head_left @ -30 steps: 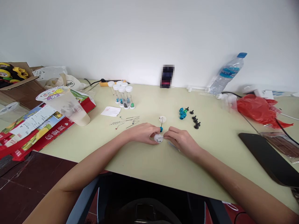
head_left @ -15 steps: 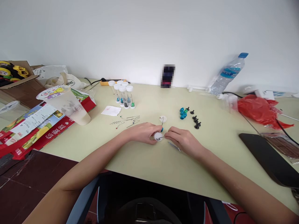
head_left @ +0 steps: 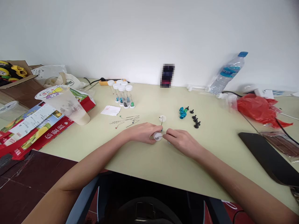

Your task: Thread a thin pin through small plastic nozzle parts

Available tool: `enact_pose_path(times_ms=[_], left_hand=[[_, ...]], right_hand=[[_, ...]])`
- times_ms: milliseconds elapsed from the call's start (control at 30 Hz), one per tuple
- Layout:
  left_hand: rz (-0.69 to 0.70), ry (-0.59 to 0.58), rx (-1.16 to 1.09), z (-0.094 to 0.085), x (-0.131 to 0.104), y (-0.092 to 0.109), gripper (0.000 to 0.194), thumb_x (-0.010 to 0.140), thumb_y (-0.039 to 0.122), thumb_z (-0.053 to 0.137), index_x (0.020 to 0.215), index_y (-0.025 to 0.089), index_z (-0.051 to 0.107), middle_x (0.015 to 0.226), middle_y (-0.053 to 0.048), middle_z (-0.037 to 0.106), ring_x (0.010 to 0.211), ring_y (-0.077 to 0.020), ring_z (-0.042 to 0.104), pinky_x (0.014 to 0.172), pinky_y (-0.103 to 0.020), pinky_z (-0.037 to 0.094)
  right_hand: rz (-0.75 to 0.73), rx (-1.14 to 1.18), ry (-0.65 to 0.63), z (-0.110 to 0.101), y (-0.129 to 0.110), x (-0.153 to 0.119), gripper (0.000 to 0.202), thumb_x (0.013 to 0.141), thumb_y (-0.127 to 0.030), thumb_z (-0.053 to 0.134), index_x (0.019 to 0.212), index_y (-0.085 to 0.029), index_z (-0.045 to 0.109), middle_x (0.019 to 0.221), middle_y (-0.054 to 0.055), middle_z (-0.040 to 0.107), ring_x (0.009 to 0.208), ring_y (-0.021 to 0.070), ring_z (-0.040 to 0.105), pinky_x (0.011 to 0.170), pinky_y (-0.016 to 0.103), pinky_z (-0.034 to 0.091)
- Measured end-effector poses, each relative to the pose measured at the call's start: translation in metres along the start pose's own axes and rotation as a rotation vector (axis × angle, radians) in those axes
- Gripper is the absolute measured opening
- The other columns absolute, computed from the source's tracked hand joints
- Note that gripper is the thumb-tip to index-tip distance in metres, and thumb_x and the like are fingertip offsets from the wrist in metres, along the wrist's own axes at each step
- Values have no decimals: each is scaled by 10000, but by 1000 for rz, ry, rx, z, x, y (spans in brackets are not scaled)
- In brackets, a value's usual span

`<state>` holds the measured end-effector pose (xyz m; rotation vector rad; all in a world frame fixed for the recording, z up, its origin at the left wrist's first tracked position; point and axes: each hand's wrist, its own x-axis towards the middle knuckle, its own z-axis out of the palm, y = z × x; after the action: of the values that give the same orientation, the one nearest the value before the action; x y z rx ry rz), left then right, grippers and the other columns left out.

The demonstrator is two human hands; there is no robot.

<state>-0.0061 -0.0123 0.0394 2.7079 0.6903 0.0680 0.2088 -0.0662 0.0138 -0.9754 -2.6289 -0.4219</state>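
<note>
My left hand (head_left: pixel 144 132) is closed around a small white-ended tube (head_left: pixel 158 136), its round end turned towards me. A thin dark rod (head_left: pixel 161 136) runs from that end into the pinched fingertips of my right hand (head_left: pixel 183 140). Its inner tip cannot be made out. Just beyond the tube a bent wire (head_left: pixel 162 120) rises from my left fingers over a white disc-shaped cap (head_left: pixel 163 118) on the table. A slim metal piece lies mostly hidden under my right hand.
Several capped clear tubes (head_left: pixel 125 96) stand at the back left, near wires (head_left: pixel 130 119) and white paper (head_left: pixel 110 110). Blue-green parts (head_left: pixel 182 113) and black parts (head_left: pixel 196 123) lie right of centre. A cup (head_left: pixel 74 109) leans at left; a bottle (head_left: pixel 227 74) rests against the wall.
My right hand has shifted slightly left towards the tube, so less of the rod shows. It now covers most of the metal piece on the table. My left hand stays nearly still.
</note>
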Motion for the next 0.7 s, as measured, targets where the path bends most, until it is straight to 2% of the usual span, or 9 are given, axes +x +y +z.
enact_pose_path(times_ms=[200, 700], left_hand=[[-13, -17, -14, -1, 0, 1, 147, 731, 260, 448, 815, 188, 352, 716, 4, 502, 582, -100, 418, 512, -227, 223], [0, 4, -7, 1, 0, -1, 152, 733, 260, 453, 820, 191, 349, 699, 15, 497, 570, -93, 410, 501, -226, 220]], right_hand=[[-18, 2, 36, 1, -1, 0, 236, 856, -42, 321, 886, -133, 537, 749, 13, 428, 602, 30, 206, 596, 172, 112], [-14, 21, 6, 0, -2, -1, 240, 873, -61, 302, 922, -138, 523, 761, 13, 423, 601, 23, 205, 593, 165, 129]])
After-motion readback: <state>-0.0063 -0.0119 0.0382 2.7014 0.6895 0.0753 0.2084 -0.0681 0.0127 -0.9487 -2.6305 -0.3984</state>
